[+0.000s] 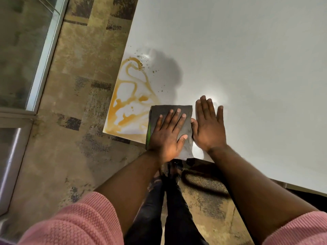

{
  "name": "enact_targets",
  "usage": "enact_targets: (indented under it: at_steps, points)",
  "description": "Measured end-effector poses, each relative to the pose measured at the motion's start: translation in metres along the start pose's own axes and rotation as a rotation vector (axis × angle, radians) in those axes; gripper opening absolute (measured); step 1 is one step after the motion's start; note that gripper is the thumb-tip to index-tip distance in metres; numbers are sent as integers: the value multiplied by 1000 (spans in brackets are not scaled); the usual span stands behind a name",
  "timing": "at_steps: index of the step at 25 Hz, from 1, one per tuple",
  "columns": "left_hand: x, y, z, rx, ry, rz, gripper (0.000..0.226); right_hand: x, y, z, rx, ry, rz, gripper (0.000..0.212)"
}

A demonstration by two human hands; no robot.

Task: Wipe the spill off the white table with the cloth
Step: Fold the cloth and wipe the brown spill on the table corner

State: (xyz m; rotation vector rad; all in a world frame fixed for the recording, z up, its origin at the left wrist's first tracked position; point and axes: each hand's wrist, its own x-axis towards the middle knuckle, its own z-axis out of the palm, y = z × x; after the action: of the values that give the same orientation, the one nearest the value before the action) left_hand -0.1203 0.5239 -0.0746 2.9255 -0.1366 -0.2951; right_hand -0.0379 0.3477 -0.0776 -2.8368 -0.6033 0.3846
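Observation:
An orange-brown spill (pixel 129 101) streaks the near left corner of the white table (pixel 247 59), with dark specks scattered above it. A folded grey cloth (pixel 184 112) with a green edge lies flat on the table just right of the spill, its left edge touching the streaks. My left hand (pixel 168 135) presses flat on the cloth, fingers spread. Beside the cloth's right edge my right hand (pixel 208 128) lies flat on the bare tabletop, palm down, holding nothing.
The table's left edge and near edge meet at the spill's corner. Patterned brown carpet (pixel 74 106) lies to the left and below. A glass partition with a metal frame (pixel 44 55) stands at far left. My legs and shoes (pixel 169 174) are under the near edge.

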Motion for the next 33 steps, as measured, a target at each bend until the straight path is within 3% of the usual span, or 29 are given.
enact_targets:
  at_steps: [5,12,18,28,33]
  points:
    - [22,-28,-10,33,-13,35,72,10,-13,1,-36,-27,-17,65]
    - [-31,-14,13,-5,64,-102,78,9,-14,4,-45,-3,-14,66]
    - [-17,0,4,-36,12,-200,73,10,-14,8,-63,7,-6,66]
    - [2,-58,-14,-27,37,-56,64,8,-12,13,-47,59,-1,67]
    - [-23,-45,-8,9,9,-102,67,9,-14,14,-44,68,-13,67]
